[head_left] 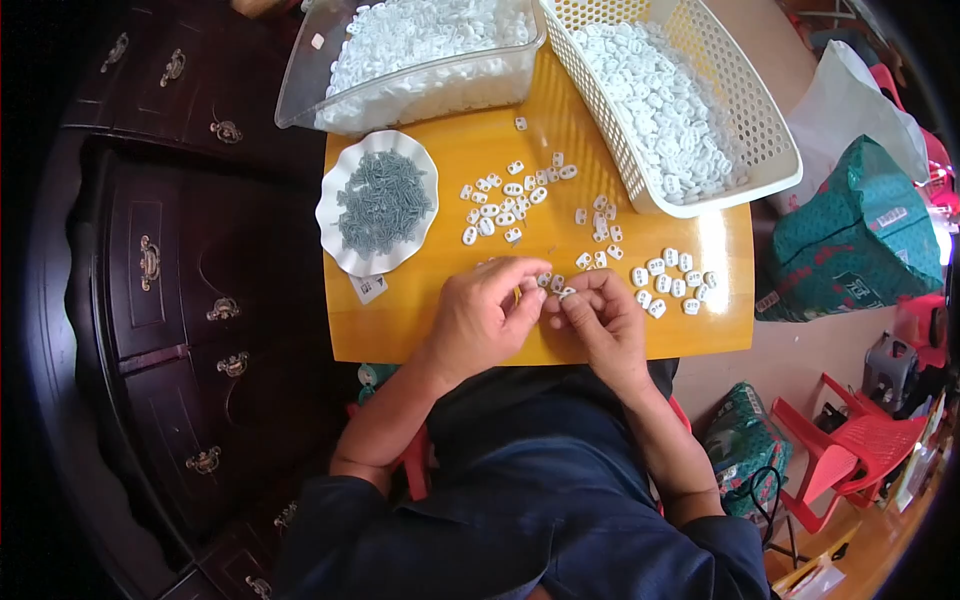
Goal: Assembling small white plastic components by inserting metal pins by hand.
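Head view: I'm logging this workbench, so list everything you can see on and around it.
Table: one, yellow, centre.
Clear tub: one, white pieces inside, top left.
Basket: one, white, pieces inside, top right.
Scalloped dish: one, white, grey screws, left.
Loose pieces: many, white, mid-table.
Row of pieces: about a dozen, white, right.
Cabinet: dark wood, left.
Chair: red, lower right.
Left hand, right hand: pinching small white pieces.

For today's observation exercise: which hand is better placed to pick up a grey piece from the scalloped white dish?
Left, probably. The left hand lies nearer the white dish of grey pieces at the table's left; the right hand sits farther off, beside a cluster of small white pieces.
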### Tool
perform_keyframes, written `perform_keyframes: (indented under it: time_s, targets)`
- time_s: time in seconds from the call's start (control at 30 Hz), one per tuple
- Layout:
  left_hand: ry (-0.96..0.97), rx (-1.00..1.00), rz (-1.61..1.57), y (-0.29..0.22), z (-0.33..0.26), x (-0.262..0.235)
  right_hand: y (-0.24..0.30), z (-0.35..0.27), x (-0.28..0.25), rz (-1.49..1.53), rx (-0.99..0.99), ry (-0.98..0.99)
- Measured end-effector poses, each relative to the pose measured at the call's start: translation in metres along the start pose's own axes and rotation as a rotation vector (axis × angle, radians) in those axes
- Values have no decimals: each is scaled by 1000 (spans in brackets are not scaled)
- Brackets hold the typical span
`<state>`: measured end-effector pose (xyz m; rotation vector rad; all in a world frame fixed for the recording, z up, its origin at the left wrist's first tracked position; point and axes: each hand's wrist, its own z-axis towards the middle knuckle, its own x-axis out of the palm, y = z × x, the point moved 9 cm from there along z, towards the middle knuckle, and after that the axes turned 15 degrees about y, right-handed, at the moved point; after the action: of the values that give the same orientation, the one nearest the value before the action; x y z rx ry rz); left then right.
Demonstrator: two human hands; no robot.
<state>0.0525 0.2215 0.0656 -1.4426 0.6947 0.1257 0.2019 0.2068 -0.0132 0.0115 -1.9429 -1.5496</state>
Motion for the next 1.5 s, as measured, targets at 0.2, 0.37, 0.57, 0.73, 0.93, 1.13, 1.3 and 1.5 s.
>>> perform_keyframes:
  time_s: [0.2, 0.37, 0.57, 0.73, 0.93, 1.13, 1.3, 1.5]
  targets:
    - [-113, 45, 382, -9, 40, -32, 3, -1, -5, 93, 20, 0]
    - [-82, 57, 580, 5, 71, -27, 4, 0, -2, 104, 5, 15]
    - [-19, -1, 654, 17, 85, -17, 0, 1, -4, 90, 0, 23]
    - [-7, -27, 618, 23, 89, -14, 2, 1, -2, 99, 17, 30]
    - [38, -16, 628, 21, 91, -9, 3, 2, -2, 98, 11, 33]
    - [19, 78, 426, 9, 82, -11, 2, 1, -1, 125, 17, 29]
    - [139, 56, 54, 6, 59, -13, 1, 0, -6, 143, -13, 23]
    - [238, -71, -411, 28, 29, 13, 5, 0, -5, 157, 23, 5]
